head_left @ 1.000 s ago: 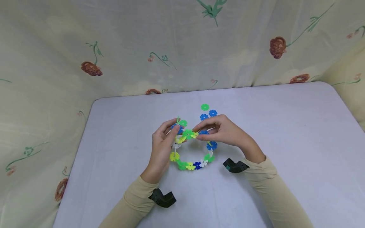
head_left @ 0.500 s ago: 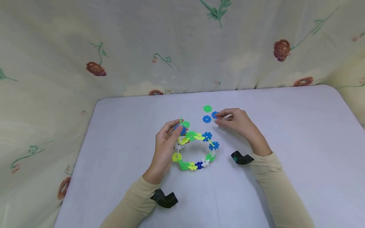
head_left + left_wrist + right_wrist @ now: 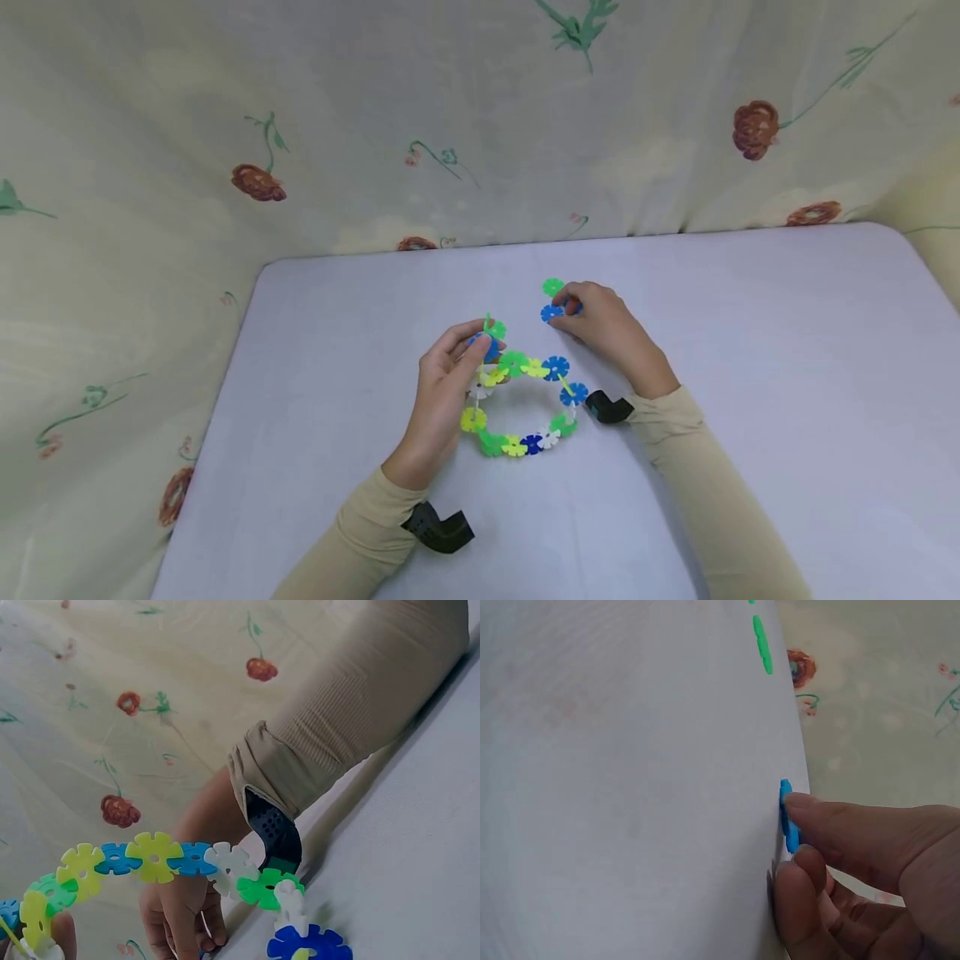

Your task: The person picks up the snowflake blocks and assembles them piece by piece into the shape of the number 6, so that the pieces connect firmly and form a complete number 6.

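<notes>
In the head view my left hand (image 3: 442,387) pinches a blue snowflake disc (image 3: 489,347) between thumb and fingers. This disc belongs to a closed ring of linked snowflake discs (image 3: 473,419) in green, yellow, white and blue, held tilted. Green discs (image 3: 496,330) stick up beside the thumb. My right hand (image 3: 603,325) is at the loose discs behind the ring. Its thumb and a finger close on the edges of a flat blue disc (image 3: 790,829) on the table, as the right wrist view shows. Another blue disc (image 3: 574,307) is partly hidden behind those fingers.
A loose green disc (image 3: 552,287) lies just beyond the right hand on the white table (image 3: 735,333). Flowered cloth (image 3: 337,125) hangs behind and to the sides of the table. Dark wrist cameras (image 3: 442,529) jut out from both sleeves.
My right hand has let go of the ring and moved back to the loose blue discs, then left onto one of them. The left hand keeps holding the ring in nearly the same place.
</notes>
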### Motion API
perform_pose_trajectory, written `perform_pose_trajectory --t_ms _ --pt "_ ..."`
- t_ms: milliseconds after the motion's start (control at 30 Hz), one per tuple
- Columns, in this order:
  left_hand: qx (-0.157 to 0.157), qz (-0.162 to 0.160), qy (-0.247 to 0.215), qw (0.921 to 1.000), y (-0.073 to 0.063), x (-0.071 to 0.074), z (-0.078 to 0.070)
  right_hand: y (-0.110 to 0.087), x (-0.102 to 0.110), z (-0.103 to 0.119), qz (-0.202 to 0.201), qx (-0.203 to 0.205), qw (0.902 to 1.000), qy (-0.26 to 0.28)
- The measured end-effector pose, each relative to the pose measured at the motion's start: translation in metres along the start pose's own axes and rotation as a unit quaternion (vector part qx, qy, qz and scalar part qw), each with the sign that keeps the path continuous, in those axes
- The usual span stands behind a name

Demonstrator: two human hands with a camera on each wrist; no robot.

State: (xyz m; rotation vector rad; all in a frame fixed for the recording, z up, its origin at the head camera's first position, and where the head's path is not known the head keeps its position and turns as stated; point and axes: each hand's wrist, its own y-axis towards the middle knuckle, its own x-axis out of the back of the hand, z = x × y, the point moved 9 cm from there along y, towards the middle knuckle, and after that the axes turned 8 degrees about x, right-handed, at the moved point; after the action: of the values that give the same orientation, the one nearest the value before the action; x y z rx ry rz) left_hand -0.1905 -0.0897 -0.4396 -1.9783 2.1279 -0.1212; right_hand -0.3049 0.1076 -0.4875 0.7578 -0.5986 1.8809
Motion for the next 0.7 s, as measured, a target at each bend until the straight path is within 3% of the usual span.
perform_pose_trajectory --t_ms 300,700 --pt "-0.001 0.001 0.006 1.0000 0.0003 -0.0005 -0.0005 -0.0031 0.0050 0.0022 -0.009 0.008 0.9976 0.069" --pt "0.001 0.004 0.005 1.0000 -0.0014 -0.0039 0.0007 -0.0049 0.0051 -0.0030 -0.013 0.010 0.9984 0.055"
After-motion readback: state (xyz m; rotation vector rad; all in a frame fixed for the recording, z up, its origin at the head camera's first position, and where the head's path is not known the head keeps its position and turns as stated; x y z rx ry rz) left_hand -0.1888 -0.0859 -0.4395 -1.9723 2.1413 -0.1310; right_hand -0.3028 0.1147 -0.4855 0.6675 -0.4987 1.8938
